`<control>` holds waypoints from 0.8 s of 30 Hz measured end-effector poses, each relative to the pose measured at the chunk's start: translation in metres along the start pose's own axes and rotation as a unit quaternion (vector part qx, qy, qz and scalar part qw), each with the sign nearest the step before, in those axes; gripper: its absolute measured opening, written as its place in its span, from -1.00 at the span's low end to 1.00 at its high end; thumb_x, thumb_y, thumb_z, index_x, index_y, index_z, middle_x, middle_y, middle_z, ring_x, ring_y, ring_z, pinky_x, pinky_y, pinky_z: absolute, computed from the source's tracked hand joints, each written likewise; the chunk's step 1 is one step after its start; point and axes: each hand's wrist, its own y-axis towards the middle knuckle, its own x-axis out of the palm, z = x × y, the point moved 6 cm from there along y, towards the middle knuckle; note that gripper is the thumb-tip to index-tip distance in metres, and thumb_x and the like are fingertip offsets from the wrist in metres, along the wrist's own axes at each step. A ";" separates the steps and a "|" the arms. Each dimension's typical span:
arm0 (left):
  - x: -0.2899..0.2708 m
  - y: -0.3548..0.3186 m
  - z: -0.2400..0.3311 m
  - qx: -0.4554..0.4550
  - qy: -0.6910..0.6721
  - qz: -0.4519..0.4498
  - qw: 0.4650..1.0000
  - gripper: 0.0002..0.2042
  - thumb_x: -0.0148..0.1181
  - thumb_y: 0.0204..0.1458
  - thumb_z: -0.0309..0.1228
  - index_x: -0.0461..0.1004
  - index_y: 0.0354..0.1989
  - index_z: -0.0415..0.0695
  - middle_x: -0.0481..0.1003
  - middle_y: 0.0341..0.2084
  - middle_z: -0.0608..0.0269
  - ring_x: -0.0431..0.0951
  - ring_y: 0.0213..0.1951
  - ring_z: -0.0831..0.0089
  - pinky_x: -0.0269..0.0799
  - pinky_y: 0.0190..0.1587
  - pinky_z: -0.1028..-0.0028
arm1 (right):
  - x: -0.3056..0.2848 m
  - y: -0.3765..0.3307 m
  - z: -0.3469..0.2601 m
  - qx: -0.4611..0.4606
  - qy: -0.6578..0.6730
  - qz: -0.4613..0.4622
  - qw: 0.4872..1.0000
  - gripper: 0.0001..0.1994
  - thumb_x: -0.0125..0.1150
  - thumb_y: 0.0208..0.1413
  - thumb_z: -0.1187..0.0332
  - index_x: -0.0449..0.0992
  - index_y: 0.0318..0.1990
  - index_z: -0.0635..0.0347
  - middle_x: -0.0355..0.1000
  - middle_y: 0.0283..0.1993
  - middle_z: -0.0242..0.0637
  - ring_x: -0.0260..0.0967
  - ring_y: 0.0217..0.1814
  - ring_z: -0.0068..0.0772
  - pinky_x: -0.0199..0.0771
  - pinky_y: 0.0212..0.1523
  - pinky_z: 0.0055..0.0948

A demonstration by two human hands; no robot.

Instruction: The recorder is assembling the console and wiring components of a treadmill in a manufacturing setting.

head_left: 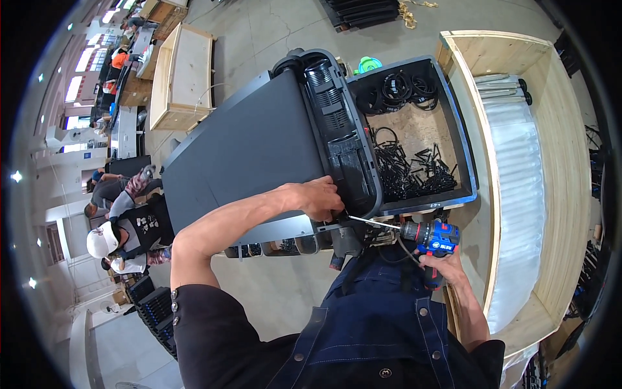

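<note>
A treadmill-like machine with a wide dark belt and a black plastic housing at its right end lies in front of me. My left hand is at the housing's near corner, its fingers curled together; what they pinch is hidden. In my right hand is a blue, red and black cordless drill, gripped by its handle. Its long thin bit points left, with the tip close to my left fingertips. Whether the tip touches a screw cannot be seen.
Beyond the housing, a dark bin holds loose black screws and coiled black cables. A long wooden crate stands at right, another crate at far left. Several people work at left, one in a white cap.
</note>
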 end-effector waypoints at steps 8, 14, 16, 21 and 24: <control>0.007 0.000 -0.003 0.004 0.008 0.012 1.000 -0.74 0.24 0.11 -0.24 0.59 -0.11 -0.09 0.55 -0.21 0.23 0.43 0.05 0.24 0.08 0.25 0.18 | -0.002 0.019 -0.027 0.106 -0.038 -0.050 0.992 -0.70 0.48 -0.16 0.50 0.59 -0.20 0.21 0.58 -0.31 -0.31 0.51 -0.41 -0.47 0.56 -0.31 -0.42; 0.010 0.000 -0.008 0.022 -0.006 0.085 0.996 -0.79 0.23 -0.01 -0.28 0.62 -0.24 -0.08 0.60 -0.28 0.17 0.46 0.00 0.21 0.14 0.16 0.22 | 0.002 0.034 -0.061 0.047 -0.136 -0.049 0.988 -0.75 0.45 -0.22 0.45 0.58 -0.30 0.17 0.54 -0.42 -0.37 0.50 -0.46 -0.49 0.54 -0.40 -0.42; 0.011 0.002 -0.008 0.023 -0.006 0.071 0.997 -0.79 0.24 -0.04 -0.29 0.62 -0.27 -0.10 0.60 -0.29 0.17 0.47 -0.02 0.20 0.14 0.16 0.21 | 0.003 0.036 -0.064 0.059 -0.141 -0.047 0.987 -0.75 0.45 -0.22 0.45 0.58 -0.30 0.18 0.54 -0.42 -0.36 0.50 -0.46 -0.49 0.55 -0.39 -0.42; 0.006 0.000 -0.005 0.023 -0.002 0.048 0.999 -0.73 0.29 0.02 -0.25 0.58 -0.19 -0.16 0.58 -0.28 0.16 0.48 -0.01 0.18 0.15 0.21 0.19 | 0.007 0.041 -0.077 0.063 -0.147 -0.076 0.984 -0.75 0.44 -0.20 0.46 0.57 -0.29 0.18 0.54 -0.41 -0.35 0.49 -0.42 -0.48 0.54 -0.39 -0.42; -0.002 -0.005 -0.006 0.033 -0.031 0.054 0.998 -0.72 0.33 0.00 -0.27 0.55 -0.20 -0.18 0.58 -0.32 0.11 0.50 -0.03 0.16 0.17 0.19 0.18 | 0.014 0.041 -0.088 0.051 -0.129 -0.081 0.987 -0.73 0.45 -0.19 0.46 0.57 -0.27 0.18 0.53 -0.40 -0.34 0.49 -0.41 -0.46 0.54 -0.40 -0.41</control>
